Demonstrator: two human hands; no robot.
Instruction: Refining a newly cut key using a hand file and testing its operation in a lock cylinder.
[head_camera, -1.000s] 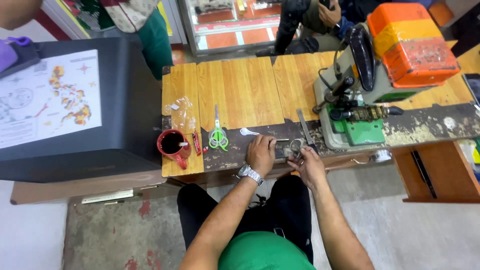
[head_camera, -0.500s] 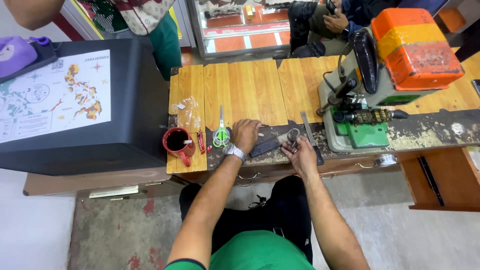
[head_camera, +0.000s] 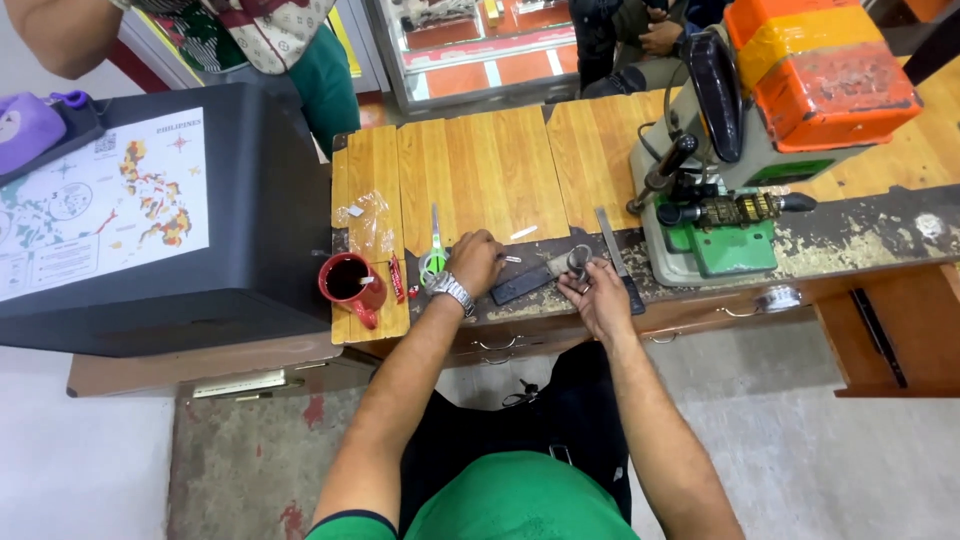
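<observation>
My right hand (head_camera: 598, 295) pinches a small grey metal cylinder (head_camera: 578, 262) just above the worn front strip of the wooden workbench (head_camera: 480, 170). My left hand (head_camera: 475, 262), with a metal watch on its wrist, rests knuckles up on the bench, its fingers curled down. It lies right beside green-handled scissors (head_camera: 433, 258) and a small pale metal piece (head_camera: 512, 259). What its fingers hold is hidden. A dark flat bar (head_camera: 520, 285) lies on the bench between my two hands.
A key-cutting machine (head_camera: 720, 215) with an orange cover (head_camera: 820, 65) stands to the right. A metal file (head_camera: 610, 240) lies beside it. A red mug (head_camera: 350, 282) and a clear plastic bag (head_camera: 365, 215) sit at the left, by a black box bearing a map (head_camera: 100, 200). Other people stand beyond the bench.
My left hand has left the right hand's side and moved left across the bench to the scissors. My right hand has stayed in place with the metal cylinder.
</observation>
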